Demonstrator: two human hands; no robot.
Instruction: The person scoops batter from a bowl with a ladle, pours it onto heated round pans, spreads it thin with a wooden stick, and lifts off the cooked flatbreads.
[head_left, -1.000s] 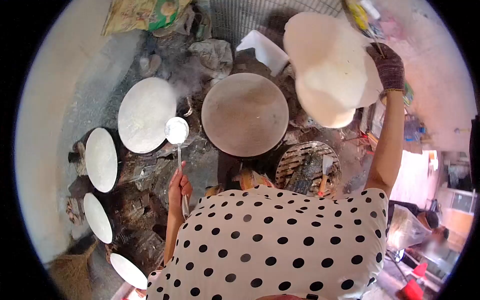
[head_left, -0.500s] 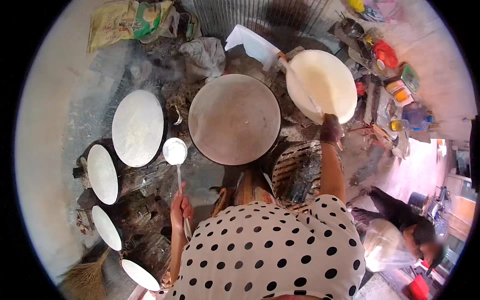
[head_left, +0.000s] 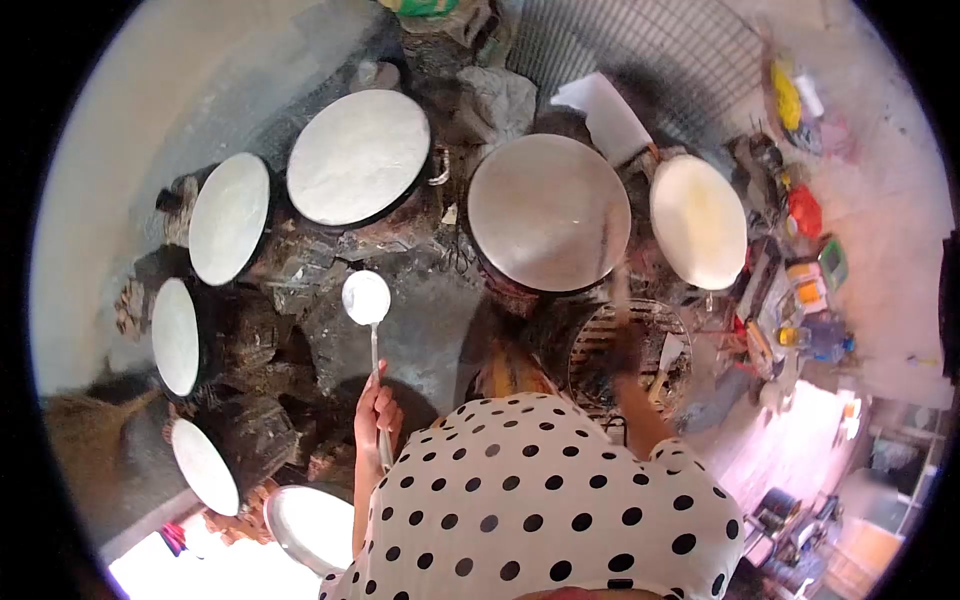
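Note:
My left hand (head_left: 380,410) is closed round the handle of a ladle (head_left: 366,298) whose round bowl holds something white. My right hand (head_left: 625,352), in a dark glove and blurred by motion, grips a long-handled tool (head_left: 618,280) that reaches over the right edge of the brown round griddle (head_left: 548,212). Right of the griddle stands a white basin (head_left: 698,222) with pale contents. Several round pans filled with white curve along the left, among them a large pan (head_left: 358,158) and a smaller pan (head_left: 230,218).
Below my right hand is a slatted round grate (head_left: 590,350) with a scraper (head_left: 668,356) on it. A white sheet (head_left: 607,118) lies behind the griddle. Bottles (head_left: 826,338) and a red bag (head_left: 804,210) are at the right. A straw broom (head_left: 85,425) lies at far left.
The view has swung, so the pans sit differently. A wide pale sheet was raised at my right hand first; then that hand was at the basin, and now it is by the griddle's right edge.

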